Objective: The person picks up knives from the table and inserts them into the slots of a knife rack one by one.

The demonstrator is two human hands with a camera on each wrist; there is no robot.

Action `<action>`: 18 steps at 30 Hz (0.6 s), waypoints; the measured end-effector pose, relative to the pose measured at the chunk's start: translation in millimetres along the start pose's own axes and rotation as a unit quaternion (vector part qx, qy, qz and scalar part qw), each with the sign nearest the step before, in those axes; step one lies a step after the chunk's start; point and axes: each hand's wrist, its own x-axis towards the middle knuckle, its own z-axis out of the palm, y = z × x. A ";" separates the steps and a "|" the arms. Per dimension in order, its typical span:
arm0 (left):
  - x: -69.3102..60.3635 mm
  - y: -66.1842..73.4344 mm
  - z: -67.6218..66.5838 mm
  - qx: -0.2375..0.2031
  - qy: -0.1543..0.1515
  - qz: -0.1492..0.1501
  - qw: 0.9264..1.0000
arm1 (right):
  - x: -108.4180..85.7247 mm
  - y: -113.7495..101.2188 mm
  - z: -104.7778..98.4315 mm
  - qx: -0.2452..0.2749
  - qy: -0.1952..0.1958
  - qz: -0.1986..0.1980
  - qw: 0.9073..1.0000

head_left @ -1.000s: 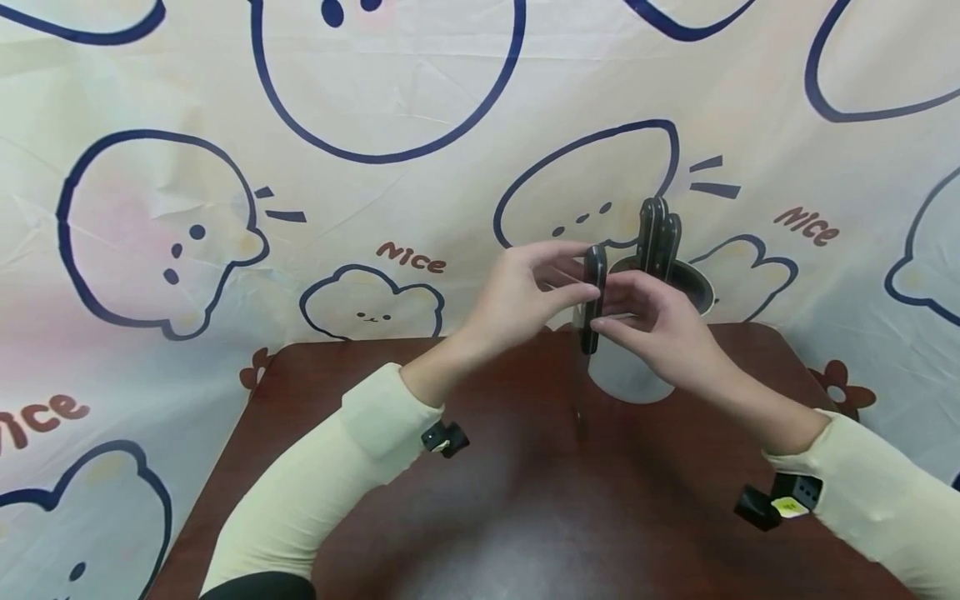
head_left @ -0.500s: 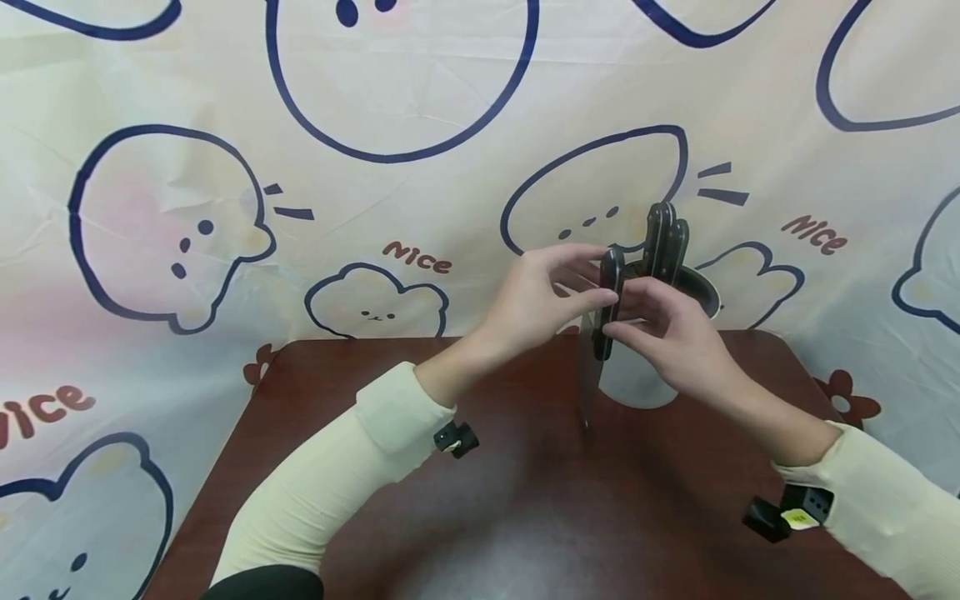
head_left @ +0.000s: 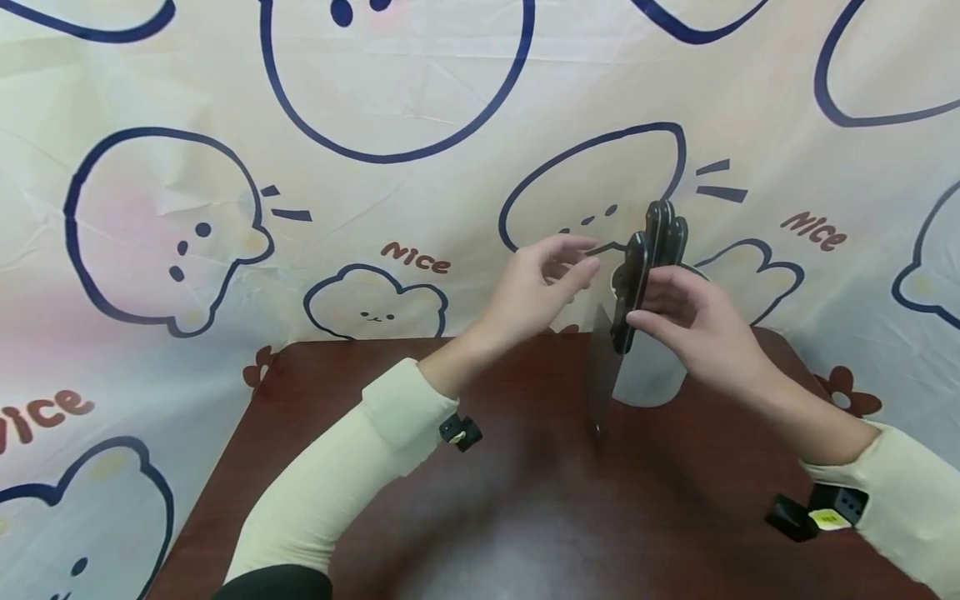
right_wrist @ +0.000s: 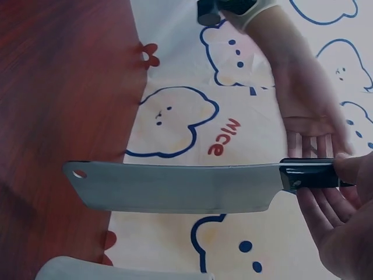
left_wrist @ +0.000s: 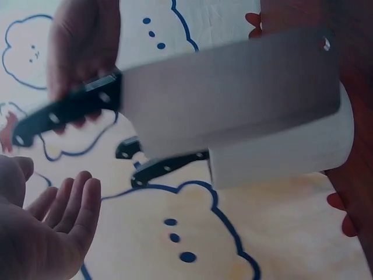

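My right hand (head_left: 697, 325) pinches the black riveted handle of a cleaver (right_wrist: 180, 186), thumb on one side and fingers on the other. The wide blade hangs down over the table, with a small hole near its tip corner. Just left of the handle is my left hand (head_left: 528, 279), apart from it, fingers loosely bent and holding nothing. A white round knife holder (head_left: 652, 375) stands right behind the cleaver. Several other black knife handles (head_left: 663, 233) stick up from it; their blades are hidden inside. In the left wrist view, the cleaver blade covers part of the holder.
A dark red-brown table (head_left: 510, 500) with rounded back corners lies under the hands. Behind it hangs a pale cloth (head_left: 390, 200) printed with blue cartoon outlines. The holder stands near the table's back edge, right of the middle.
My left hand has let go of the cleaver handle and drawn slightly left. My right hand has carried the cleaver a little to the right, closer in front of the knife holder.
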 end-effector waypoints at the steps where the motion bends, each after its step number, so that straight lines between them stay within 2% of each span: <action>1: 1.8 -3.5 0.2 0.007 0.002 -0.008 1.000 | -0.8 -0.7 -2.7 -0.003 0.002 0.004 1.000; 8: 18.7 -37.7 10.5 0.039 0.007 -0.066 0.997 | -9.5 -4.5 -21.9 -0.027 0.020 0.047 0.998; 14: 29.7 -67.7 33.2 0.032 -0.006 -0.130 0.991 | -15.8 -4.8 -37.2 -0.040 0.036 0.065 0.996; 18: 36.6 -83.7 50.0 0.027 -0.003 -0.150 0.988 | -17.6 -4.2 -47.9 -0.031 0.049 0.063 0.996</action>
